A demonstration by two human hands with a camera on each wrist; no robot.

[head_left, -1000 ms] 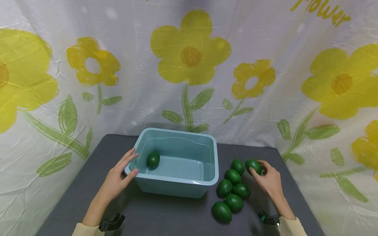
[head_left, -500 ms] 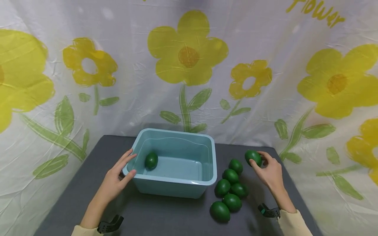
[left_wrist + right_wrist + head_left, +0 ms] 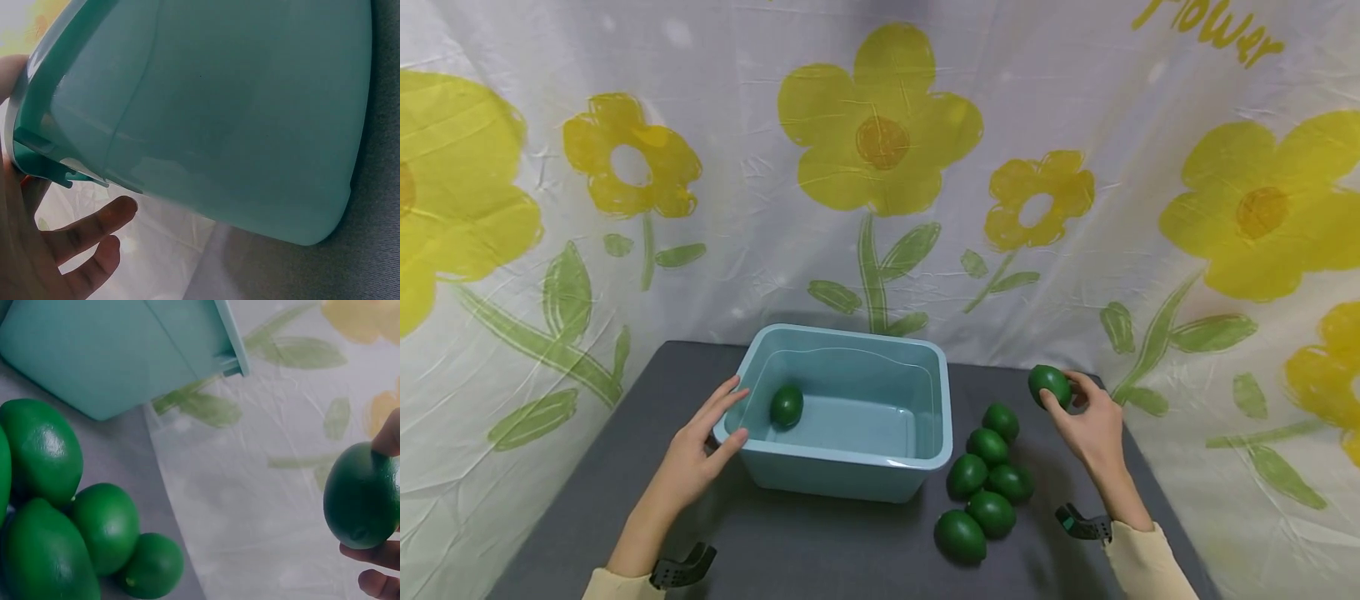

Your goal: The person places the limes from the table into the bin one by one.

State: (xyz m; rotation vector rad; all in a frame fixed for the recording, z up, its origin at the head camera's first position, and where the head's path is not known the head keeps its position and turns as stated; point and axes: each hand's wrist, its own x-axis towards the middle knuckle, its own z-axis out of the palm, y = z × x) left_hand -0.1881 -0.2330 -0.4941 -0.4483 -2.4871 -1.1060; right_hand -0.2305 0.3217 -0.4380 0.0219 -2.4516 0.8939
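My right hand pinches a dark green lime between thumb and fingers, raised above the table's right side. In the right wrist view the held lime appears at the right edge. My left hand rests at the near left corner of a light blue plastic bin, thumb and fingers spread against its rim. The left wrist view shows the bin's outer wall and loosely extended fingers. One lime lies inside the bin at its left. Several more limes lie together right of the bin.
A dark grey tabletop carries the bin and the limes. Behind and beside it hangs a white cloth printed with yellow flowers. The bin's walls rise well above the table. Black bands are on both wrists.
My right hand has lifted the pinched lime up and away from the group on the table. My left hand stays at the bin's corner.
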